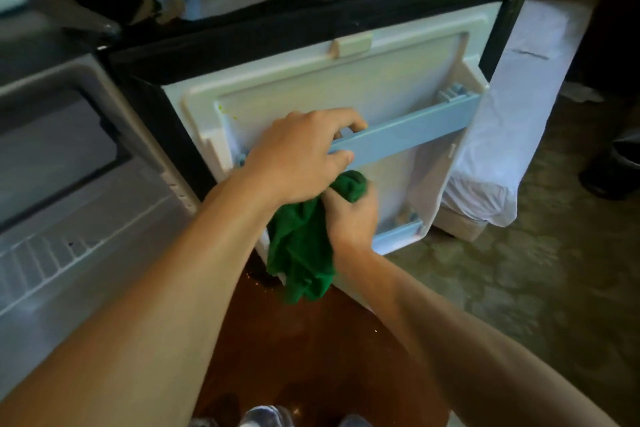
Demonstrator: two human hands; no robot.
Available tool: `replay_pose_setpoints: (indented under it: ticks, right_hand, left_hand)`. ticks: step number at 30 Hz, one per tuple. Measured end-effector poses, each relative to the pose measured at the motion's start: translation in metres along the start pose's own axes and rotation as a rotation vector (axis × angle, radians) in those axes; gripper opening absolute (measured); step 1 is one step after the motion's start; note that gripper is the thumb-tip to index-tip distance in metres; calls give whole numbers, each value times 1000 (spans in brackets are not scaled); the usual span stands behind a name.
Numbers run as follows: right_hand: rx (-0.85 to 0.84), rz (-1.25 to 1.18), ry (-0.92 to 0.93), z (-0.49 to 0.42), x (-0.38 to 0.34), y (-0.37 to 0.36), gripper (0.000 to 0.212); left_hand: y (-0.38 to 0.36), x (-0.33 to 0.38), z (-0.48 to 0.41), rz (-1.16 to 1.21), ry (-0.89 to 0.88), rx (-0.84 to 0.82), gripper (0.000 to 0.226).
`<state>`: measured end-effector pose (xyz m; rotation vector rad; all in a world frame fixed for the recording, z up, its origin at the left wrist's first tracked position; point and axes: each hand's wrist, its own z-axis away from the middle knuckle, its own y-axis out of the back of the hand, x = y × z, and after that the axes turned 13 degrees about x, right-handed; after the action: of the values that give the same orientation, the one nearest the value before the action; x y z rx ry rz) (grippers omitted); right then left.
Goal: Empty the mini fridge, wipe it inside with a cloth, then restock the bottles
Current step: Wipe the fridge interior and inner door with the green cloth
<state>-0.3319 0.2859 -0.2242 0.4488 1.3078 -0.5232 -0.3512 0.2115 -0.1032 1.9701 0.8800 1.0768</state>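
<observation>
The mini fridge door (398, 80) stands open in front of me, its white inner lining facing the camera. A pale blue shelf rail (415, 132) crosses the door. My left hand (298, 156) grips the left end of that rail. Just below it, my right hand (349, 215) is closed on a crumpled green cloth (301, 246), pressed against the door's lower lining, with most of the cloth hanging down. A second blue rail (398, 236) runs along the door's bottom. The fridge's grey interior (69, 201) lies to the left, with no bottles visible in it or in the door.
A bed with white sheets (512, 135) stands behind the door on the right, on patterned carpet (519, 288). Dark wood flooring (304, 340) lies under my arms. A black bin (620, 163) sits at the far right edge. My shoes (266, 418) show at the bottom.
</observation>
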Motion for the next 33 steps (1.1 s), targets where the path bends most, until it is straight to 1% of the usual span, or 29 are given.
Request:
replay_pose_setpoints:
  ticks: [1, 2, 3, 4, 5, 6, 7, 8, 9, 10, 12, 14, 16, 17, 18, 20, 21, 22, 23, 24, 25, 27, 28, 30, 31, 33]
  right_hand:
    - [93, -46, -63, -12, 4, 6, 37]
    - [188, -97, -169, -25, 7, 12, 44]
    - [295, -140, -298, -34, 8, 17, 58]
    - [372, -187, -411, -44, 9, 23, 77]
    - [411, -272, -481, -52, 11, 27, 90]
    - [431, -362, -513, -57, 10, 29, 88]
    - [432, -418, -500, -55, 4, 31, 71]
    - [412, -434, -435, -51, -6, 34, 50]
    - [400, -421, -330, -48, -14, 35, 33]
    - [381, -408, -223, -47, -19, 36, 27]
    - [322, -404, -80, -41, -25, 34, 24]
    - [357, -329, 13, -43, -21, 30, 21]
    - [405, -176, 56, -45, -10, 27, 23]
    - [418, -114, 26, -48, -2, 28, 26]
    - [409, -60, -49, -52, 8, 29, 32]
    - [292, 3, -239, -60, 31, 35, 57]
    - [221, 28, -287, -61, 35, 40, 62]
    - [194, 42, -303, -60, 33, 43, 57]
    - [204, 52, -260, -58, 25, 46, 47]
    - [240, 34, -158, -56, 14, 45, 35]
    - [268, -1, -46, -55, 4, 43, 28]
    - [321, -74, 173, -40, -17, 34, 29]
    - [356, -109, 219, -34, -19, 26, 34]
    - [391, -103, 180, -21, -8, 11, 41]
    - [385, -50, 140, -17, 0, 7, 41]
    - [302, 43, 36, -18, 11, 2, 35]
  left_hand:
    - [1, 0, 1, 6, -2, -1, 32]
    - [2, 0, 2, 17, -3, -10, 32]
    - [2, 0, 4, 30, -5, -23, 32]
    - [3, -1, 4, 45, -4, -29, 31]
    - [3, -2, 5, 59, -3, -28, 31]
    - [2, -3, 6, 68, -3, -26, 30]
    - [1, -4, 6, 70, -4, -24, 29]
    - [1, -4, 7, 65, -4, -20, 29]
    - [1, -4, 6, 58, -6, -16, 28]
    - [2, -3, 6, 55, -8, -15, 28]
    - [2, -1, 6, 57, -4, -19, 27]
    - [2, -1, 6, 57, 3, -19, 27]
    - [1, -1, 5, 49, 0, -10, 27]
    - [1, -1, 5, 40, -8, -7, 27]
    - [1, -1, 4, 30, -17, -6, 27]
    - [0, -2, 4, 20, -26, -12, 28]
    - [0, -2, 4, 25, -25, -15, 28]
    - [1, -2, 4, 34, -25, -19, 28]
    - [1, -2, 5, 45, -26, -17, 28]
    - [1, -2, 5, 56, -23, -10, 28]
    - [1, -2, 5, 66, -20, -5, 29]
    - [1, -2, 6, 76, -17, -5, 29]
    - [2, -1, 6, 77, -18, -3, 29]
    - [1, -2, 8, 76, -25, 0, 29]
    - [0, -2, 7, 73, -23, 2, 29]
    - [-1, -2, 2, 61, -7, 14, 29]
